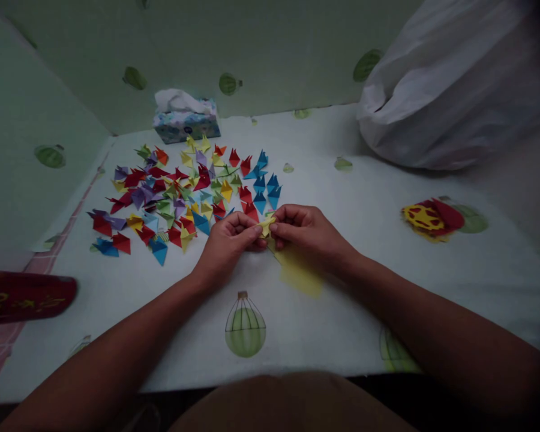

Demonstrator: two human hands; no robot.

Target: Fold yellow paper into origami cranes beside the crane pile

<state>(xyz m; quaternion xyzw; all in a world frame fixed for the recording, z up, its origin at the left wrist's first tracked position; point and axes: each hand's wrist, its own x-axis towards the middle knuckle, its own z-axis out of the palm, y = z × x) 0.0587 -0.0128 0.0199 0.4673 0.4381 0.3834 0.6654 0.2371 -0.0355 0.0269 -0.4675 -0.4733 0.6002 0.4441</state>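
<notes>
Between my fingertips is a small folded piece of yellow paper [266, 226]. My left hand [234, 238] pinches its left side, and my right hand [303, 233] pinches the right side with thumb and forefinger. Flat on the table under my right hand lies yellow square paper [302, 273], partly covered by that hand. Just beyond my left hand spreads a pile of folded paper cranes [171, 189] in red, blue, yellow, green, purple and orange. Several blue cranes [261, 192] stand in a group at the pile's right edge.
A tissue box [188, 123] stands at the back by the wall. A large white plastic bag [441, 102] bulges at the back right. Red and yellow cut-out pieces [432, 217] lie at right. A dark red cylindrical object [27, 295] rests at the left edge of the white table cover [184, 348].
</notes>
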